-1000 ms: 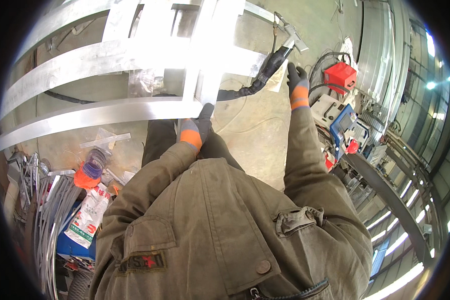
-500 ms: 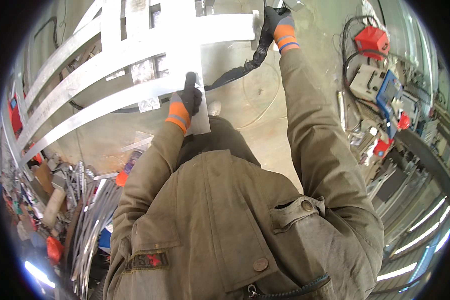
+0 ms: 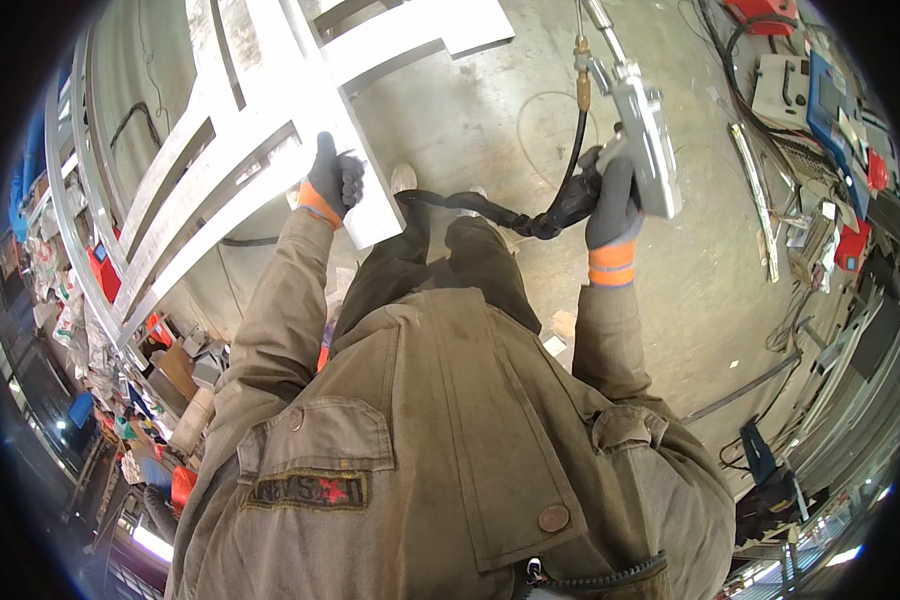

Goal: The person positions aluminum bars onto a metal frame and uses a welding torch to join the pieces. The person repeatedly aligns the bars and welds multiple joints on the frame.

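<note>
A pale, bright metal frame (image 3: pixel 315 95) of flat and curved bars fills the upper left. My left hand (image 3: pixel 332 185), in a grey and orange glove, is closed at the frame's near edge, thumb up and fingers curled. The palm side is hidden. On the right, my right hand (image 3: pixel 613 205), gloved alike, grips a silver welding gun (image 3: pixel 648 140) with a slim metal nozzle pointing away from me. Black wrapped cable (image 3: pixel 510 215) runs from this hand leftward past my legs. A thin hose with a brass fitting (image 3: pixel 582 75) joins the gun near its nozzle.
Red and blue equipment (image 3: pixel 832 95) with cables stands at the far right. A long metal strip (image 3: pixel 755 205) lies on the floor (image 3: pixel 705 300) nearby. Scrap, bags and boxes (image 3: pixel 175 385) crowd the left side. My feet are just beyond the cable.
My right hand has come nearer and lower, bringing the welding gun into full view. The cable now sags close to my legs. The frame appears tilted as my view has turned; my left hand stays at it.
</note>
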{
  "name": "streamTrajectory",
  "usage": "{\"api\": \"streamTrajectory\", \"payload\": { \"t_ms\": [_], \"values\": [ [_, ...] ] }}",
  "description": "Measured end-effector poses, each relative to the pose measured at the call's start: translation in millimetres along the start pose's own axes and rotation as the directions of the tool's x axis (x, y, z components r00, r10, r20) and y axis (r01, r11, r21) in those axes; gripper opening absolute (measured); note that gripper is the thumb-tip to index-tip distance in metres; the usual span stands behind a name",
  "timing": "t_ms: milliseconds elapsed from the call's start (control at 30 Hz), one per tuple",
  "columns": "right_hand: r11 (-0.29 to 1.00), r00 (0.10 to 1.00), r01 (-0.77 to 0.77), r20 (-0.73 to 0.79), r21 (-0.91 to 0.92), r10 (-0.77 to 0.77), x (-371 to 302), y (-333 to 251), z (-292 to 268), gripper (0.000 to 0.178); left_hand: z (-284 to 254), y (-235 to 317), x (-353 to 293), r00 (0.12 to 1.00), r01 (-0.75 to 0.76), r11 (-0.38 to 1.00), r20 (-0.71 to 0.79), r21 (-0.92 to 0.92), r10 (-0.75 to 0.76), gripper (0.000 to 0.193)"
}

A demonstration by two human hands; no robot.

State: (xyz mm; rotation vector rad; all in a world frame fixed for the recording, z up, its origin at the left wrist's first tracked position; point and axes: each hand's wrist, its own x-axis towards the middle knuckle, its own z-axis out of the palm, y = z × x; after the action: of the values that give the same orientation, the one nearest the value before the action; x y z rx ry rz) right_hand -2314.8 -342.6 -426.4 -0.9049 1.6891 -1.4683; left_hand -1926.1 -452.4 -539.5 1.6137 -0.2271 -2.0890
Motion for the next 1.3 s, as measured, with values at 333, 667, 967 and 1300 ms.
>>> {"api": "streamTrajectory", "payload": {
  "t_ms": [333, 667, 967, 1300],
  "values": [
    [0.998, 0.995, 0.003, 0.096, 0.069, -0.01, -74, -53, -48, 0.029, -1, 0, 2, 0.996, 0.013, 0.998, 0.09, -0.061, -0.007, 0.066],
    [0.938, 0.997, -0.022, -0.056, 0.345, 0.044, -70, -176, -61, 0.066, -4, -4, 4, 0.998, 0.0, 0.997, 0.064, -0.073, 0.005, 0.066],
    [0.987, 0.995, -0.096, -0.025, 0.13, 0.101, -68, -427, -219, 0.049, 6, -5, 10, 0.993, 0.037, 0.999, -0.111, 0.01, -0.036, 0.071],
    [0.53, 0.976, -0.123, -0.004, -0.839, 0.219, -38, -562, 172, 0.043, -4, -33, 44, 0.814, 0.487, 0.435, 0.212, -0.757, -0.541, 0.056]
  ]
}}
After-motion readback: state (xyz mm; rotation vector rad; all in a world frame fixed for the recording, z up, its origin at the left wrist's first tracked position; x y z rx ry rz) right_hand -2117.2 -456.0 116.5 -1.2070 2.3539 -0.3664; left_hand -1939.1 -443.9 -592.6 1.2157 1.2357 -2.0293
